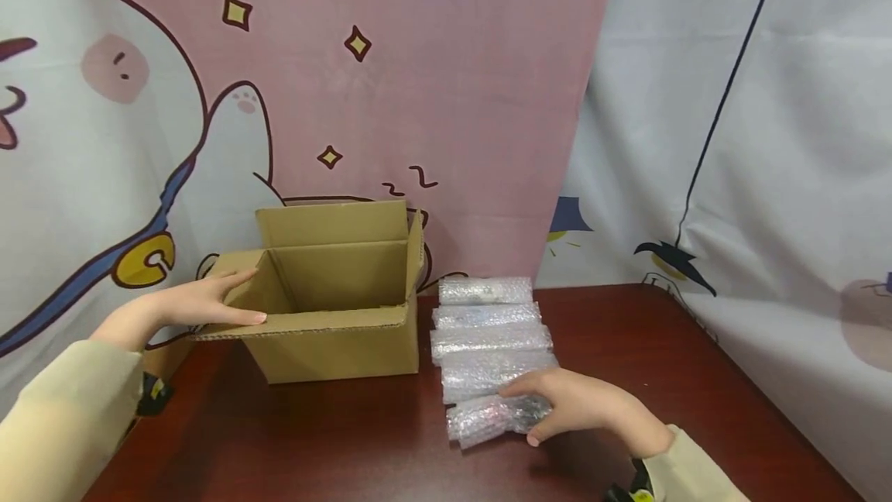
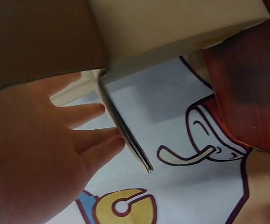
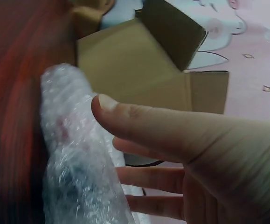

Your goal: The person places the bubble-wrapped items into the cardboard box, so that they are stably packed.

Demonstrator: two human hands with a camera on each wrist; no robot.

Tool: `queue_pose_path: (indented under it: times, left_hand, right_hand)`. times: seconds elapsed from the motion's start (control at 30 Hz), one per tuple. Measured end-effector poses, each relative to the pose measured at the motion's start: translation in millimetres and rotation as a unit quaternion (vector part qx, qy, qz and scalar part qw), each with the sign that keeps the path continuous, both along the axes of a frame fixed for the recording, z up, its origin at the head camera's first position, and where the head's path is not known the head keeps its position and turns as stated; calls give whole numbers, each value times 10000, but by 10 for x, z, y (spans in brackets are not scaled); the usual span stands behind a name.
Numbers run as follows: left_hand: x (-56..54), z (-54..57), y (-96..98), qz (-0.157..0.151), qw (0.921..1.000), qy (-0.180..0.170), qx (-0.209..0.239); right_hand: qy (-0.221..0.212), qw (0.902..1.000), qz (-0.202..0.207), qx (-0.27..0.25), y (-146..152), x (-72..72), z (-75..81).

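**Person's hands at an open carton and a row of bubble-wrapped bundles**

An open cardboard box (image 1: 341, 347) stands on the left of a dark red desk (image 1: 334, 440), its flaps spread. To its right, five clear bubble-wrapped bundles lie side by side in a row running from front to back.

The left hand (image 1: 202, 304) is at the box's near left corner, fingers nearly straight and spread, touching the flaps rather than wrapped round them. The right hand (image 1: 567, 401) is parted around the nearest bundle (image 1: 481, 421), thumb on the near side, fingers on the far side, not closed on it. Hints of red and something dark show through the wrap.

Possible trouble: the slick wrap could slide from a loose grip, and fingers between close-lying bundles could nudge the next one out of line. Pressing hard on a flap might bend it or shift the box.

No brand, label or writing is legible on the box or bundles; the cartoon backdrop (image 1: 474, 99) carries two Z-shaped marks (image 1: 423, 177).
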State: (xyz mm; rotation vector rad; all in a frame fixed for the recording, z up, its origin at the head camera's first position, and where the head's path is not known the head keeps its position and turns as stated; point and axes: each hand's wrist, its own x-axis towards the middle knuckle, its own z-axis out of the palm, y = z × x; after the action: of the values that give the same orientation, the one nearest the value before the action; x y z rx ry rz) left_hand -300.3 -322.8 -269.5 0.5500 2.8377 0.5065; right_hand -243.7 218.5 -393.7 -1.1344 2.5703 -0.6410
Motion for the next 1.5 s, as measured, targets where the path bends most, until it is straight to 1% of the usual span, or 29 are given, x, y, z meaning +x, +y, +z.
queue_pose_path:
  times: [0.07,0.2,0.33,0.4,0.5,0.67,0.83,1.0,1.1,1.23,1.33,1.5]
  left_hand:
    - [27,-55,-3,66,9998,157,-68]
    - [57,-134,-15,151,9994,310,-23]
    - [73,-202,-32,244,9986,458,90]
    - [77,-231,-40,250,9982,521,181]
    - [74,-273,-50,279,9978,529,284]
    - [71,-331,-77,331,9972,484,461]
    - [72,-358,-100,373,9965,429,617]
    - [74,-358,-88,367,9963,339,693]
    - [68,-349,-66,354,9965,294,697]
    - [55,-345,-50,372,9970,230,632]
    - [52,-344,-53,380,9972,215,609]
    - [33,-350,-47,386,9972,179,607]
  right_hand:
    - [80,9999,75,125,-8,-4,17]
    - [360,9986,249,286,-33,-18,33]
    - [579,9971,186,449,-69,-20,17]
    - [612,9969,113,492,-83,-23,0]
    - [699,9962,90,509,-89,-30,-29]
    - [875,9948,174,490,-90,-34,-54]
    - [1011,9936,192,471,-112,-36,-78]
    - [1054,9928,101,567,-145,-16,-148]
    - [1177,9907,34,682,-167,9,-192]
    - [1455,9866,98,735,-203,32,-222]
    - [1467,9863,139,746,-235,20,-207]
    - [1213,9887,184,859,-280,-33,-146]
